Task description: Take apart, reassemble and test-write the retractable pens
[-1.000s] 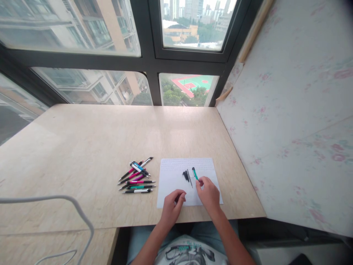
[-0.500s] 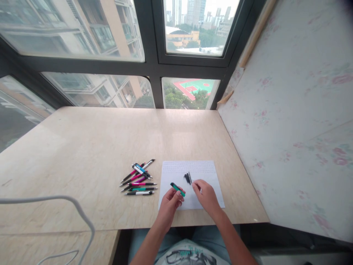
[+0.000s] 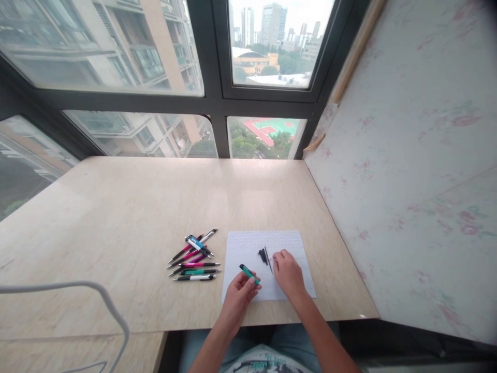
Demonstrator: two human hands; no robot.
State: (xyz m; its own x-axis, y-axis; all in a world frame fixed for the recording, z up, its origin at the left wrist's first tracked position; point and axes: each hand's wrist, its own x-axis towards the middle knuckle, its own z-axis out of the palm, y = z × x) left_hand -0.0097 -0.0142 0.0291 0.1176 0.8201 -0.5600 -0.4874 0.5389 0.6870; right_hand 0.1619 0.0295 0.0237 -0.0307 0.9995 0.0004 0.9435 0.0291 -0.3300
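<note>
My left hand [image 3: 241,294] grips the green pen barrel [image 3: 250,274], whose black clip end points up and left. Above the lined paper [image 3: 240,246], my right hand [image 3: 289,272] has its fingertips pinched together; a thin, small piece may be between them, too fine to name. Just left of those fingertips lies a thin dark refill [image 3: 268,258]. Beside it on the sheet are short black pen parts [image 3: 262,256].
Several retractable pens [image 3: 194,256] in pink, blue, green, white and purple lie in a loose pile on the tabletop [image 3: 135,207], left of the paper. A grey cable [image 3: 104,290] curves over the left front. A flowered wall [image 3: 407,181] borders the right side, windows the back.
My right hand has shifted slightly right, and the thin refill beside its fingertips shows more fully on the paper. The left hand keeps the green barrel. The view has tilted up a little.
</note>
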